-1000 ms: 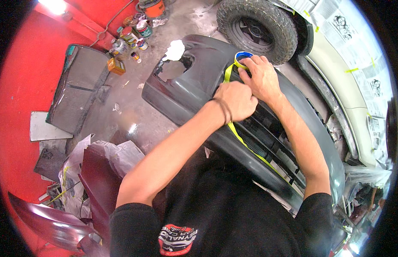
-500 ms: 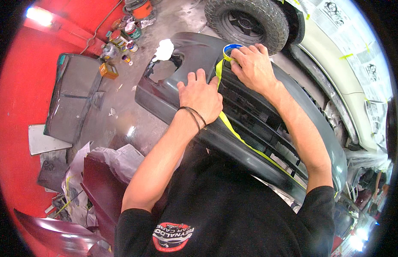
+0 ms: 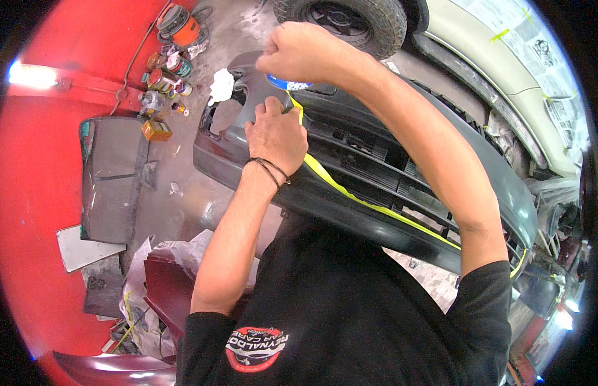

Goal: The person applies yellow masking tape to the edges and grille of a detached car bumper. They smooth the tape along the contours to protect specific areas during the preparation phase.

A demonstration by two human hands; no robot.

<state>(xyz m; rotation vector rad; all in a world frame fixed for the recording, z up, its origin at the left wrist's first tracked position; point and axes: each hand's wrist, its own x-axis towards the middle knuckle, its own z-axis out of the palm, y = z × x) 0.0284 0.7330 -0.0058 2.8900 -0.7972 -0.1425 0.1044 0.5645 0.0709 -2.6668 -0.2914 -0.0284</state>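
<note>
A dark grey car bumper (image 3: 260, 174) with a black slatted grille (image 3: 350, 151) lies across in front of me. Yellow masking tape (image 3: 350, 196) runs along the near edge of the grille opening and bends up at its left end. My left hand (image 3: 276, 136) rests on the bumper there, fingers slightly bent and apart, its thumb side against the tape. Above it, my right hand (image 3: 295, 53) is closed on the tape roll (image 3: 290, 83), whose blue-and-white side shows below the hand. A short strip runs from the roll down to my left hand. The right fingertips are partly hidden.
Beyond the bumper stand a tyre (image 3: 350, 26) and a light car body (image 3: 485, 58) partly covered in paper. Cans and bottles (image 3: 164, 80) line the red wall (image 3: 48, 167), near an orange vacuum (image 3: 180, 29). A dark glass panel (image 3: 115, 174) leans at left; maroon panels (image 3: 164, 283) lie nearer.
My right hand has moved left with the tape roll, turning over it. My left hand stays at the grille's left end, its fingers more bent. The whole view has shifted slightly.
</note>
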